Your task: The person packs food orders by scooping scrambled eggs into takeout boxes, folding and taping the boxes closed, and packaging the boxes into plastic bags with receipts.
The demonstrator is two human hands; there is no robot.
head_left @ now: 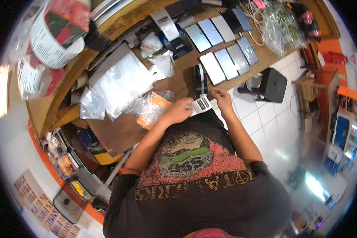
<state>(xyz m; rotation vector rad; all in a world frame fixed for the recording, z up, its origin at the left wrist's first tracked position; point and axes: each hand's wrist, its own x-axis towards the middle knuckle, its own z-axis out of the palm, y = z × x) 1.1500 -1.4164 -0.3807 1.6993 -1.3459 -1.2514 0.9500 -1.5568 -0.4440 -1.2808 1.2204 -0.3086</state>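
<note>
My left hand (179, 112) is closed on the edge of a white printed label (201, 105) with dark barcode-like marks, held just off the desk's front edge. To its right, my right hand (223, 101) has its fingers pinched together near the label's far corner. What is in that pinch, if anything, is too small to make out. Just beyond both hands stands a black tape dispenser (198, 82) with a pale strip of tape along it. Beside my left hand lies an orange packet (159, 104) under crumpled clear plastic.
Several phones (212, 68) lie in two rows on the desk (182, 73). A label printer (181, 45) with a paper strip stands behind. White plastic bags (123, 81) cover the left side. Bundled clear plastic (275, 33) sits far right; a black bin (271, 85) is beyond the edge.
</note>
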